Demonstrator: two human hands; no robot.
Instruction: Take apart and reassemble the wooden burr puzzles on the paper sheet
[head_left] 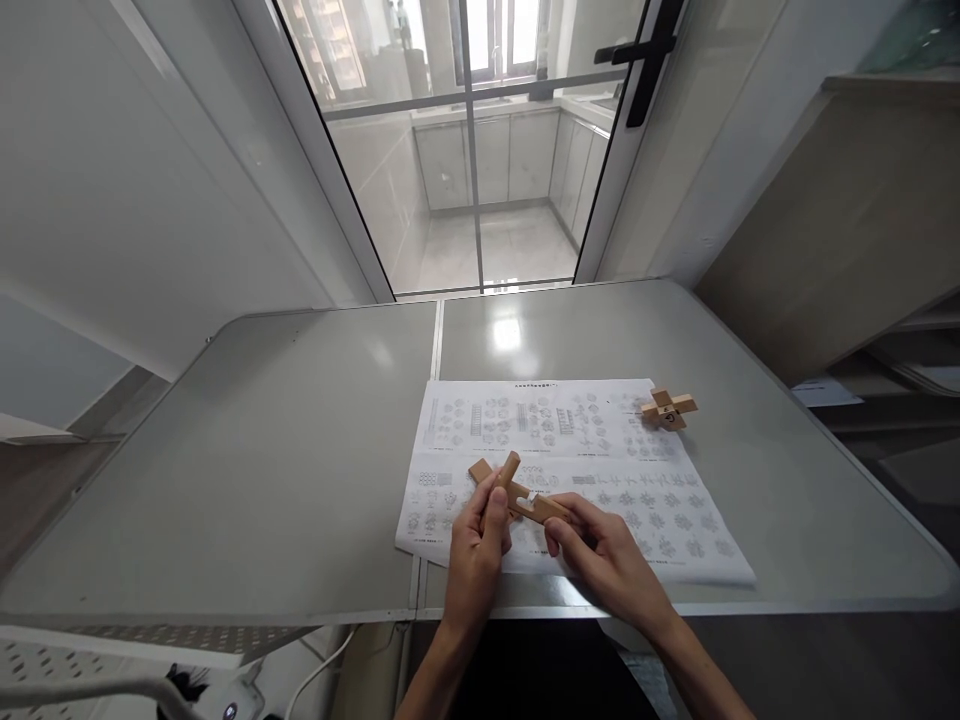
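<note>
My left hand [480, 545] and my right hand [600, 555] are closed together on a partly joined wooden puzzle [514, 490] of crossed notched bars, held just above a printed instruction sheet [570, 470]. The left fingers wrap an upright bar; the right fingers pinch a flat bar that sticks out to the right. A second, finished wooden cross puzzle [668, 409] lies on the sheet's far right corner, apart from both hands.
The sheet lies on a grey folding table [262, 470] with a seam down its middle. A glass door [480, 150] stands behind the table, a wooden cabinet [847, 220] at right. White cables [322, 675] hang below the table's front edge.
</note>
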